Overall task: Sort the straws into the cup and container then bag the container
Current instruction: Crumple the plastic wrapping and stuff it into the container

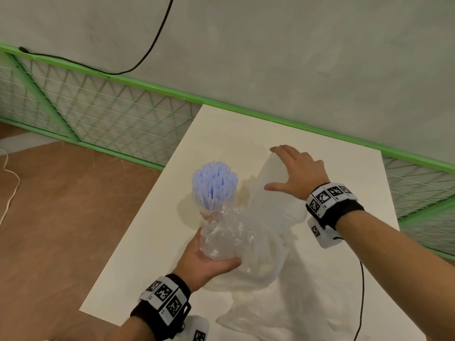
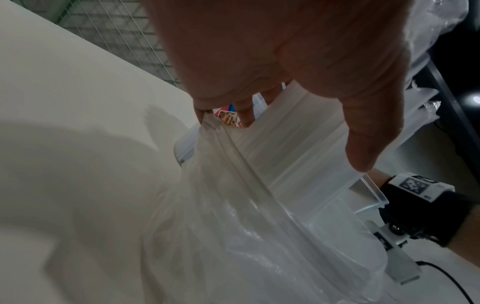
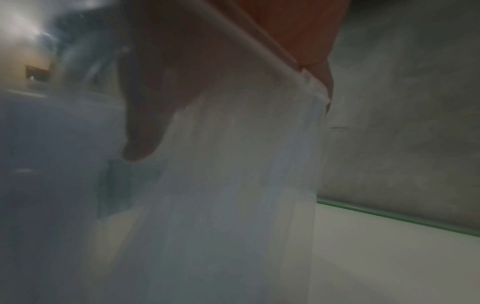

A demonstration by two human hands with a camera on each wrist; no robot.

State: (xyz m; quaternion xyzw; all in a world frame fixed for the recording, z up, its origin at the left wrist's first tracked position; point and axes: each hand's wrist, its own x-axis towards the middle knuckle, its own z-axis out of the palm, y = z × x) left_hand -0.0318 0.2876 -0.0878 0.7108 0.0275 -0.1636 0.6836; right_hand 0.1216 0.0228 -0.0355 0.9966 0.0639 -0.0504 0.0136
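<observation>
the container [image 1: 273, 183], a tall translucent plastic box with ribbed walls and a flanged rim, stands near the middle of the white table [image 1: 138, 254] with its long axis roughly upright and tipped a little toward the far edge. its lower part sits inside the clear plastic bag [image 1: 256, 286]; its top end pokes out toward the wall. in the left wrist view you can see the ribbing run along the box's length and the bag's thick rolled mouth edge drawn up across its side.

your right hand [image 1: 298, 173] rests over the top end of the container, fingers spread and nearly straight, thumb held out to the side; the right wrist view is dim and blurred but shows fingers lying along the top edge of the pale wall.

your left hand [image 1: 209, 257] holds a bunched, crinkled wad of the bag's film, thumb underneath and fingers curled up behind it; the left wrist view shows the fingertips [image 2: 205, 111] pinching the stretched mouth edge.

just left of the container stands the cup [image 1: 209, 207], clear plastic and upright, packed with pale lavender straws [image 1: 214, 183] that fan out above its rim with their ends pointing up. the bunched film touches the cup's near side.

the rest of the bag lies slack and wrinkled on the table toward you. a black cable [image 1: 362, 299] trails from your right wrist band across the near table corner. behind the table runs a green wire-mesh fence [image 1: 98, 114] below a grey wall.
</observation>
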